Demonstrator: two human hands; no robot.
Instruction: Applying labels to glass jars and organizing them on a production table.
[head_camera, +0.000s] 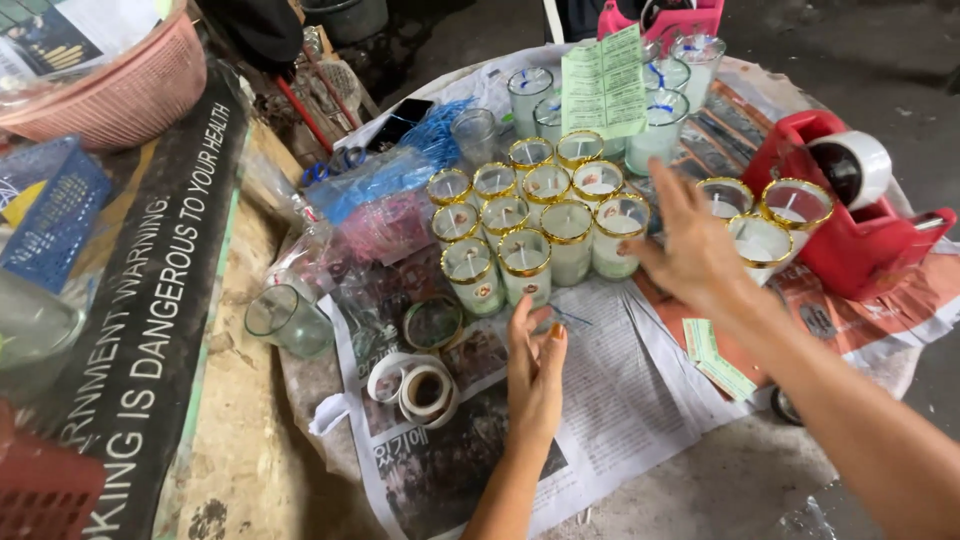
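Several glass candles with gold rims (545, 225) stand clustered on newspaper (610, 390) at the table's middle. My left hand (534, 370) hovers flat just in front of the nearest candle (525, 265), fingers apart, holding nothing. My right hand (690, 250) reaches forward with fingers spread, between the cluster and three more gold-rimmed candles (762, 215) on the right; it holds nothing. A green printed sheet (603, 85) stands up behind the cluster.
A red tape dispenser (850, 215) sits at right. Plain glass candles (665, 100) stand at the back. A tape roll (425, 390), an empty glass (288, 320) on its side, plastic bags (385, 215), green labels (715, 360) and a pink basket (125, 85) lie around.
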